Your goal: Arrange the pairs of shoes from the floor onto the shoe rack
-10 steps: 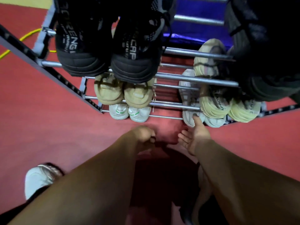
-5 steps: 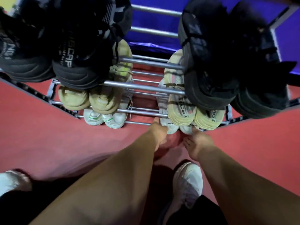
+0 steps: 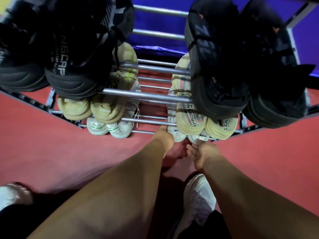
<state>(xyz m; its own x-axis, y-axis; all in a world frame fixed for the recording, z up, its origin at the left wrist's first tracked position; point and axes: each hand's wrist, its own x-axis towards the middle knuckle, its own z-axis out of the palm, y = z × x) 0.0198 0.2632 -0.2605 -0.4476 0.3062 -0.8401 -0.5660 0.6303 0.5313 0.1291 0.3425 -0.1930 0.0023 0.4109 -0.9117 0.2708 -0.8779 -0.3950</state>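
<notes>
The metal shoe rack [image 3: 146,95] holds three tiers of shoes. Black pairs sit on top at left [image 3: 74,66] and right [image 3: 224,75]. Below them are a beige pair [image 3: 103,109] and a cream-yellow pair [image 3: 191,121]. On the lowest tier are a white pair with green stripes [image 3: 112,129] and a second white pair [image 3: 176,133]. My left hand [image 3: 163,138] touches the heel side of that second pair's left shoe with a straight finger. My right hand [image 3: 202,152] has its thumb on the other shoe's heel [image 3: 196,138], fingers relaxed.
Red floor [image 3: 69,152] spreads out in front of the rack. My own feet in white shoes stand at the lower right [image 3: 198,197] and lower left [image 3: 12,195]. A blue surface [image 3: 155,21] lies behind the rack's bars.
The view has shifted right and closer to the rack. Both hands have moved forward onto the heels of the white pair on the lowest tier at the right.
</notes>
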